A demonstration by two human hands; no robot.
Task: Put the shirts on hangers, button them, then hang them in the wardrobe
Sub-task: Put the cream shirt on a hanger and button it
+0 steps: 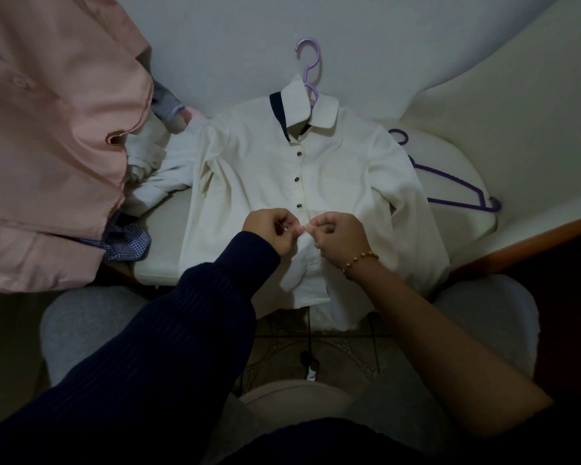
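**Buttoning at the lower placket, shirt flat on the bed**

Centre of view: cream-white long-sleeved shirt with navy collar lining [259,169], flat and face-up on pale sheet-covered bed [467,78]. Collar toward 12 o'clock, hem toward 6 and hanging past the bed's edge. Lilac plastic hanger [311,67] inside the shirt, only hook and neck showing beyond the collar at 12. Three small dark buttons [296,179] in a line down the closed placket, above the hands.

Left hand [269,229], out of a dark navy ribbed sleeve [182,313]: fingers curled, thumb and forefinger pinching the placket edge just below the lowest visible button. Right hand [339,236], bare forearm, gold-beaded bracelet [359,260] at the wrist: fingers curled likewise, pinching the opposite edge. Fingertips of the two hands touching. Button between them hidden; cannot tell whether through its hole. Below the hands, shirt fronts apart, one flap folded over.

At 3 o'clock of the shirt: darker purple plastic hanger [450,182] on the bed, partly under the sleeve. At 9 to 10: large pale-pink shirt [54,129]; just beside it a crumpled white garment [148,162], touching the cream sleeve. At 8: navy-and-white checked cloth [128,243] showing from under the pink. At 4: reddish wooden edge [534,243]. At 6: grey-trousered knees [81,323] either side of patterned floor tiles [332,347].
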